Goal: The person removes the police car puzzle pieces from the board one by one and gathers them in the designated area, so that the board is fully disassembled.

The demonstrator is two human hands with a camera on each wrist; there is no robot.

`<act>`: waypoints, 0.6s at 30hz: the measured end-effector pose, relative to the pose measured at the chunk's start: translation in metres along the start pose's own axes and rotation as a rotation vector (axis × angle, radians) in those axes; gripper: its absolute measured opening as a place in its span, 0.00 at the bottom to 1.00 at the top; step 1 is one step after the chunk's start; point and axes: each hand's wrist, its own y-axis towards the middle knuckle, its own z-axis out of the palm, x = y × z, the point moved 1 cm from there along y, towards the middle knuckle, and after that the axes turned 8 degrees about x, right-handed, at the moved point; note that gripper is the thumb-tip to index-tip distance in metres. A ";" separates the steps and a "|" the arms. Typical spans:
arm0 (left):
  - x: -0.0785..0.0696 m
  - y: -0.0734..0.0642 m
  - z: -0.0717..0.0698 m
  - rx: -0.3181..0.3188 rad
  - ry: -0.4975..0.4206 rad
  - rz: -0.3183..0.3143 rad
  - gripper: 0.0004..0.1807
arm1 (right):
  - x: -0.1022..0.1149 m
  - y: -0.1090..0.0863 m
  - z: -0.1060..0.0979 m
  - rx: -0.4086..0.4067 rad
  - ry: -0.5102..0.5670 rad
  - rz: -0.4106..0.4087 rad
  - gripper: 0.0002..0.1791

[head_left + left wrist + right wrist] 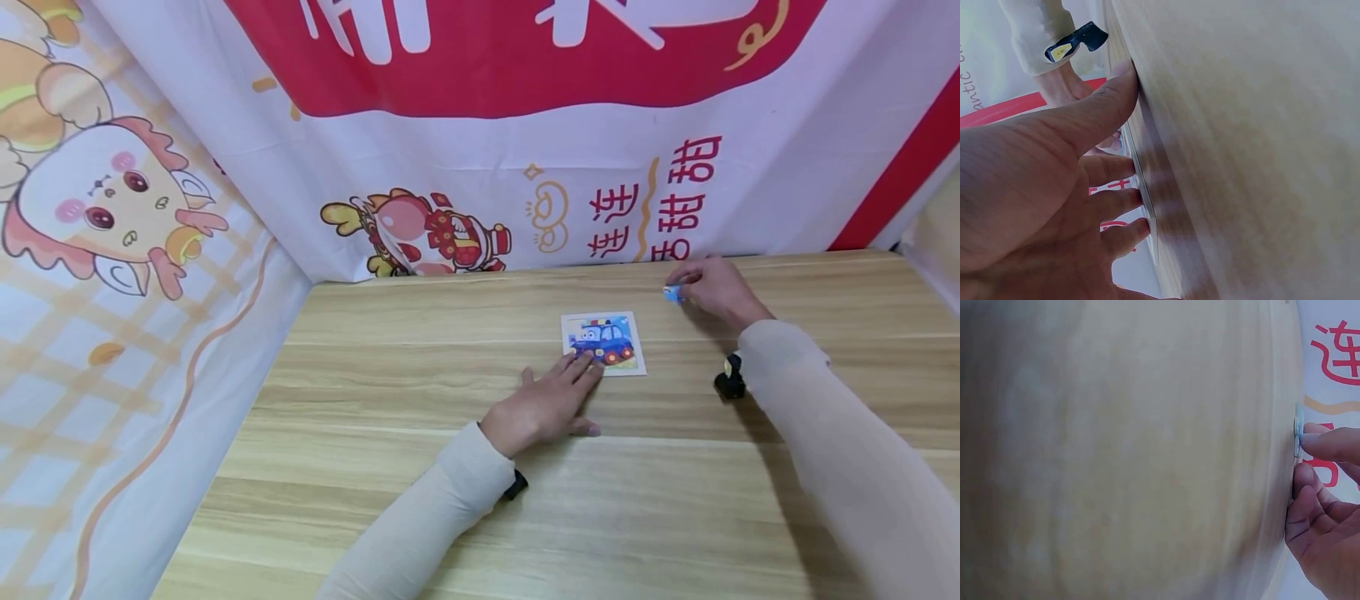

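Note:
A small square jigsaw puzzle with a white border and a blue cartoon car lies on the wooden table. My left hand reaches over its near left edge, fingers fairly straight and fingertips resting on the picture. In the left wrist view, those fingers touch the thin board while the thumb is held apart from it. Farther back on the right, my right hand pinches a small blue puzzle piece close over the tabletop. The right wrist view shows that piece edge-on by the fingertips.
The wood-grain table runs back to a printed cloth with red lettering and cartoon figures. Another patterned cloth hangs along the left side. A black strap mount sits on the right wrist.

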 end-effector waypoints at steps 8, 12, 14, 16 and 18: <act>0.000 -0.001 0.000 -0.005 0.001 0.001 0.48 | -0.001 0.001 0.002 -0.018 0.008 0.019 0.16; 0.000 -0.001 0.000 -0.007 0.007 -0.002 0.48 | -0.001 0.001 0.002 -0.027 0.028 0.018 0.15; 0.000 -0.001 0.001 -0.007 0.010 -0.003 0.48 | -0.002 0.001 0.002 -0.031 0.029 0.011 0.15; 0.000 -0.001 0.001 -0.005 0.009 -0.003 0.48 | -0.003 0.001 0.002 -0.037 0.027 0.007 0.14; 0.001 -0.001 0.001 -0.004 0.006 -0.001 0.48 | -0.004 0.001 0.003 -0.043 0.025 0.005 0.14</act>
